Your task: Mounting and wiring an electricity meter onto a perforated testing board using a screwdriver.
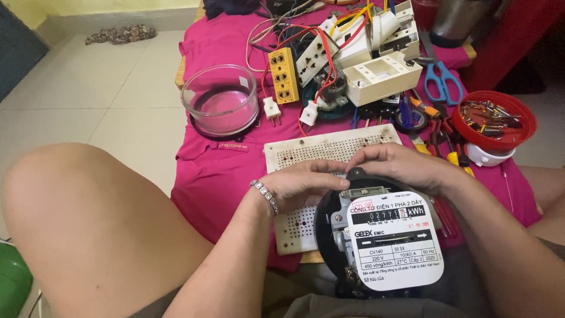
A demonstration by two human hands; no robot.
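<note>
We are steadying the round electricity meter [388,235] by gripping its top edge evenly, left hand [306,182] and right hand [400,165] both curled narrowly around it.

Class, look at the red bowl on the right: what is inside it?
The red bowl holds a heap of small metal pieces, seemingly screws and bits. Its bottom is covered by them, and each piece is too small to tell exactly.

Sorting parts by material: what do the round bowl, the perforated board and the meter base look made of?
Round bowl: clear glass by the look, as the pink cloth shows through; clear plastic is possible. Perforated board: cream plastic, matte, stained brownish. Meter base: black, smooth, probably moulded plastic; both hands hold its top edge.
</note>
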